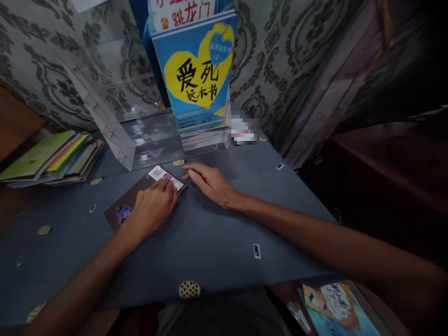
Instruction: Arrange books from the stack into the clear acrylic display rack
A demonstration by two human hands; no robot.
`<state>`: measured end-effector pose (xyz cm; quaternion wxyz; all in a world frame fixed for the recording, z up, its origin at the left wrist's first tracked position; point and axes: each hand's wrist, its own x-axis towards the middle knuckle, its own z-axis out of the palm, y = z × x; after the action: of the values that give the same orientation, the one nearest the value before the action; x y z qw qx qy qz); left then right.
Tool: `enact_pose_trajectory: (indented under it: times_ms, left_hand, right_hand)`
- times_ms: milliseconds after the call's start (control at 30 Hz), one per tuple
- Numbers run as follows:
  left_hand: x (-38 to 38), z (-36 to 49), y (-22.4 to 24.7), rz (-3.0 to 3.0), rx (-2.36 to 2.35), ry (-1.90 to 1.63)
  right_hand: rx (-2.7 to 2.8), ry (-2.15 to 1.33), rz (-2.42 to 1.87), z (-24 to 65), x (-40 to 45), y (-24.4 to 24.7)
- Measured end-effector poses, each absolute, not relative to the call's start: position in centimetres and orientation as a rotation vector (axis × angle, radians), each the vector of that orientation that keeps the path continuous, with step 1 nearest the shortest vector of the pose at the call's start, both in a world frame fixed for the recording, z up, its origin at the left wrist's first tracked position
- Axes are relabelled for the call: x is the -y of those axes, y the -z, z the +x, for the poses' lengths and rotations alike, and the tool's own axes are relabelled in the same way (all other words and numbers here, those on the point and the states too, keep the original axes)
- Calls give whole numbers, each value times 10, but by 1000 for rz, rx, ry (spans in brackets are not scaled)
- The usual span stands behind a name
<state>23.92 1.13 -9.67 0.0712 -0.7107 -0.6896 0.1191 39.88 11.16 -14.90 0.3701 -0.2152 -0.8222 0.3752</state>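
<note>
A thin dark brown book [118, 201] with a blue figure on its cover and a white barcode label lies flat on the cloth-covered table. My left hand [154, 205] is closed over its right part, the fingers bent and held together, partly covering the label; the thumb is hidden. Just right of the book's edge is my right hand [210, 184], open, its fingers pointing left and holding nothing. Behind both hands, a clear acrylic book stand [154, 156] holds a blue book [196, 74] with a yellow heart, tilted upright, and another blue book behind it.
A stack of colourful thin books [52, 158] lies at the left. A blurred-out white item [242, 131] is beside the stand. The dark blue tablecloth [217, 242] ends at a right edge and a front edge. Below the front edge lies another picture book [338, 310].
</note>
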Motion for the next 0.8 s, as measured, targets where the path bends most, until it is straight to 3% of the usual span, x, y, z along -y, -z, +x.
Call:
enact_pose_trajectory:
  times_ms: [300, 433, 567, 800]
  left_hand:
    - [-11, 232, 95, -2210, 2084, -271]
    - [0, 200, 90, -2376, 2139, -57]
    - [24, 155, 101, -2168, 2272, 31]
    - [49, 139, 116, -2032, 2288, 18]
  right_hand:
    - [2458, -665, -563, 397, -107, 154]
    - [2562, -407, -457, 400, -101, 151]
    - [2649, -197, -448, 400, -95, 150]
    - [2682, -266, -482, 389, -99, 151]
